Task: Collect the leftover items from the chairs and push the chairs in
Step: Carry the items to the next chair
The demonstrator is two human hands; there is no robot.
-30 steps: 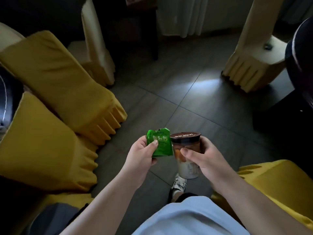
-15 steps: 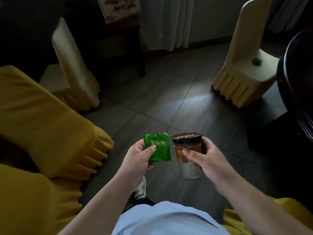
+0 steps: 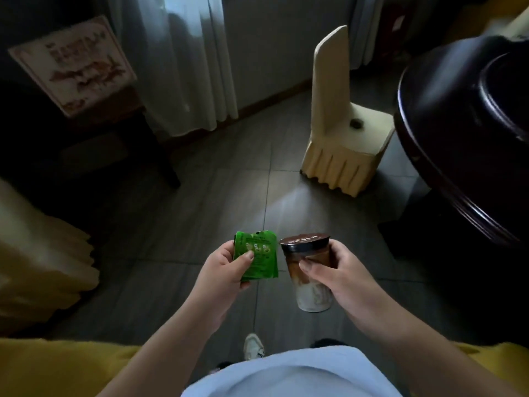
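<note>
Indoors | grey tile floor (image 3: 200, 224) | cream-covered chair (image 3: 340, 144) beside dark round table (image 3: 458, 133)

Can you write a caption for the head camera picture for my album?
Left hand holds a green packet, right hand a lidded cup.

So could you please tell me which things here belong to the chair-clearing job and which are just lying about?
Job:
green foil packet, in left hand
lidded plastic coffee cup, in right hand
cream-covered chair holding a small dark round object

Lying about:
dark round table
white curtain
framed picture
</note>
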